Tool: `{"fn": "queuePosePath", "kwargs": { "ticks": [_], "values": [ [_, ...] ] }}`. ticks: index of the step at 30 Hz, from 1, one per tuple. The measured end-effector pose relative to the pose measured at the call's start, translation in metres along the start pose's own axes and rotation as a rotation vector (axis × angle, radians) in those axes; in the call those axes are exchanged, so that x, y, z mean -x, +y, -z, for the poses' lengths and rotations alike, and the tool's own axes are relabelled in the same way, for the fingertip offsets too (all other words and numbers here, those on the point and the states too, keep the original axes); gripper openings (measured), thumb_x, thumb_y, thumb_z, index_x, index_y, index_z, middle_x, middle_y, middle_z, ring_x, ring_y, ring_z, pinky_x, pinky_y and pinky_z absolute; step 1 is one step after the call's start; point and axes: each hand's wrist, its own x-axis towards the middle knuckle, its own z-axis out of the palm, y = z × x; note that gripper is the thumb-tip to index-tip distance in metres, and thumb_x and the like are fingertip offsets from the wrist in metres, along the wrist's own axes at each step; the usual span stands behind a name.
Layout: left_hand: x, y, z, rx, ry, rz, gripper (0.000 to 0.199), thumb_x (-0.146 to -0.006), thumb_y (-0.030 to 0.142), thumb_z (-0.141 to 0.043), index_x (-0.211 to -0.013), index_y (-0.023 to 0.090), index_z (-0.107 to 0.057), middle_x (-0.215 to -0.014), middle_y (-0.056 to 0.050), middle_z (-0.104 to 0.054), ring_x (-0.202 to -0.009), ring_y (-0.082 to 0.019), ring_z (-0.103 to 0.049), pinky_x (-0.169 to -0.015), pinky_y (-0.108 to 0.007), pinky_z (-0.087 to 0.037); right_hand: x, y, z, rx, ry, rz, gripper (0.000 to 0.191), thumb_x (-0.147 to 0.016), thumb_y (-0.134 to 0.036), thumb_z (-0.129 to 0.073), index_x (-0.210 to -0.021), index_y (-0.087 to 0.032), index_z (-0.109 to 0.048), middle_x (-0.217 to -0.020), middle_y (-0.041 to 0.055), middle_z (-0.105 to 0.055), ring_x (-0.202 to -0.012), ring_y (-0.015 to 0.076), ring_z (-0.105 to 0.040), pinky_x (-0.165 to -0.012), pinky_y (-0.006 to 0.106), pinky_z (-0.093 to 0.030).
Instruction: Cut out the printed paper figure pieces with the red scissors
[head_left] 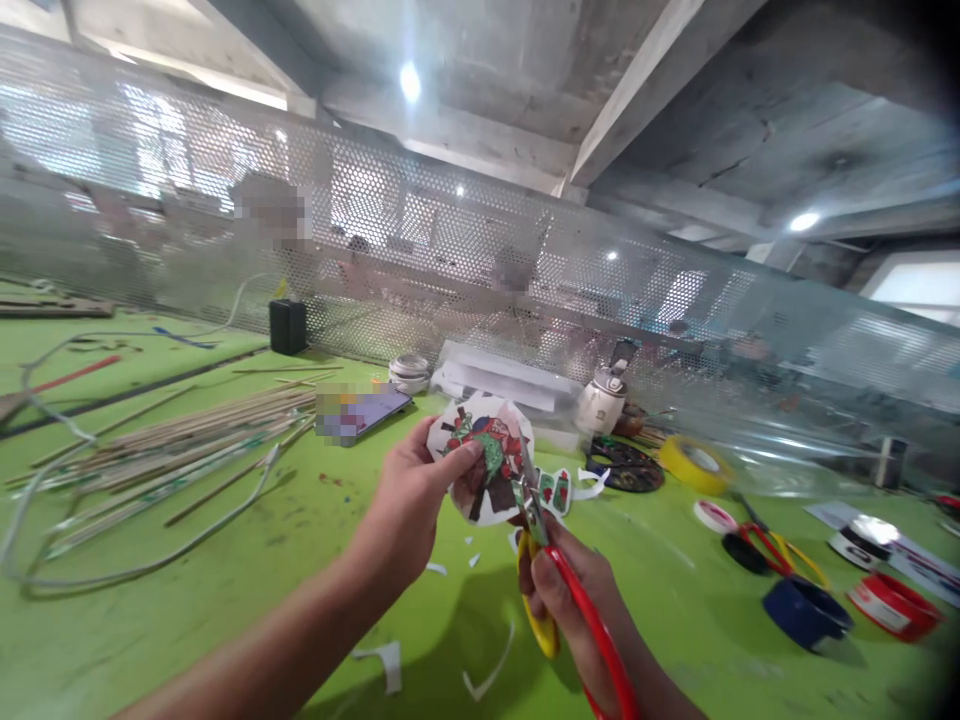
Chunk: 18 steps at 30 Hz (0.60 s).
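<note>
My left hand pinches a piece of white paper with a coloured printed picture, thumb on top and fingers hidden beneath. In my right hand is a pair of scissors with one red and one yellow handle. Their blades point away from me and lie at the paper's right edge; part of a blade is over the picture. A small cut-out with red and green print sits just right of the blades. White paper scraps lie on the green table below my hands.
Thin sticks and a white cable lie at left, near a phone. A pale jug stands behind. Yellow tape, blue tape, red tape and other scissors are at right. A perforated screen borders the table.
</note>
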Motion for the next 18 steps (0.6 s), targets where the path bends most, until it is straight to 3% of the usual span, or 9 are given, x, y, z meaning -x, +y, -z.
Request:
{"fn": "queuePosePath", "kwargs": {
  "ticks": [5, 11, 18],
  "values": [
    [0.0010, -0.0004, -0.0007, 0.007, -0.003, -0.003, 0.028, -0.064, 0.013, -0.079, -0.087, 0.014, -0.062, -0.076, -0.003, -0.070, -0.060, -0.012, -0.061, -0.063, -0.024, -0.049, 0.0043, 0.0034, 0.0020, 0.002, -0.017, 0.014, 0.046, -0.082, -0.066, -0.048, -0.107, -0.032, -0.065, -0.062, 0.0023, -0.051, -0.048, 0.0172, -0.043, -0.049, 0.036, -0.028],
    [0.0017, -0.0011, -0.0019, 0.026, 0.016, 0.008, 0.026, -0.062, 0.012, -0.079, -0.084, 0.014, -0.064, -0.076, -0.004, -0.071, -0.059, -0.012, -0.062, -0.063, -0.024, -0.049, 0.0021, -0.0040, 0.0029, -0.002, -0.062, -0.081, 0.075, -0.075, -0.077, -0.050, -0.110, -0.013, -0.063, -0.062, -0.0021, -0.043, -0.050, 0.0124, -0.036, -0.051, 0.030, -0.025],
    [0.0026, -0.0001, -0.0032, 0.032, 0.021, 0.025, 0.025, -0.062, 0.013, -0.079, -0.082, 0.013, -0.064, -0.075, -0.005, -0.071, -0.057, -0.012, -0.061, -0.059, -0.023, -0.049, 0.0015, -0.0044, 0.0035, 0.007, -0.062, -0.082, 0.077, -0.073, -0.079, -0.050, -0.110, -0.013, -0.063, -0.062, -0.0031, -0.042, -0.049, 0.0110, -0.036, -0.050, 0.027, -0.026]
  ]
}}
